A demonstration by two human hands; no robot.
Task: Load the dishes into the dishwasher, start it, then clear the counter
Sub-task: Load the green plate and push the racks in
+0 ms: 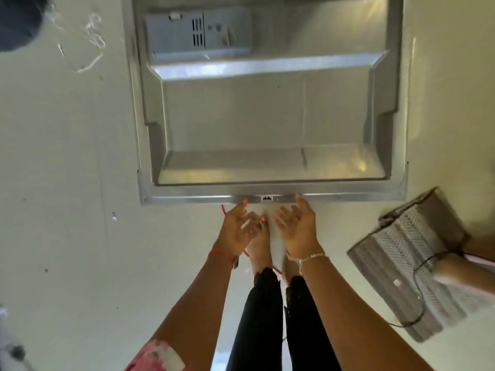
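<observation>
Palms turned up, left hand (237, 227) and right hand (294, 226) meet the front edge of the open dishwasher door (267, 116), fingers loosely spread and holding nothing.

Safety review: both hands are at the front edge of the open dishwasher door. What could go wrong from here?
Pinch: the left hand and right hand are palm-up at the front edge of the dishwasher door, beside the latch; fingers may get caught if it is lifted carelessly.
Trip: a red cord lies by the bare feet, and a black cable loops over the grey mat on the right.
</observation>
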